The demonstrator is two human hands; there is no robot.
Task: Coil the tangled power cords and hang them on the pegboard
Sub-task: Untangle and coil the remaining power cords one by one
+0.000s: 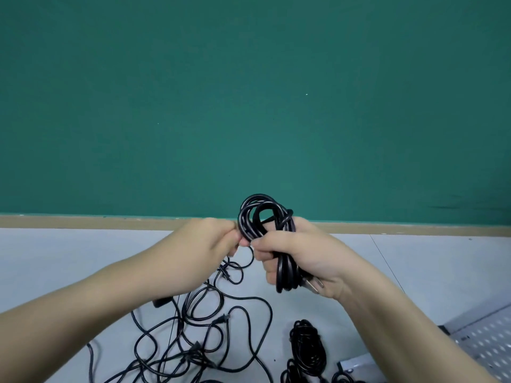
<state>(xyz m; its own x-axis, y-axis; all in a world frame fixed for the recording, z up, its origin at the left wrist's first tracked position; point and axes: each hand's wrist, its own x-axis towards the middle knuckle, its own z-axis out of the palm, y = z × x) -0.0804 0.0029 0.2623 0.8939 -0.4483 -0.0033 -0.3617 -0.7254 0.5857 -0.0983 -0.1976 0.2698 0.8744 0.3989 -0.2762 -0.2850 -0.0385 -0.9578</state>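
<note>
The right hand (293,261) grips the coiled power cord (265,219) upright; the left hand (213,241), just beside it, pinches its trailing strand. The pegboard (489,344) lies low right.

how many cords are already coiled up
At least 3: one coiled cord gripped in the right hand, one finished bundle on the floor, another bundle just below it. More may be cut off at the bottom edge.
</note>
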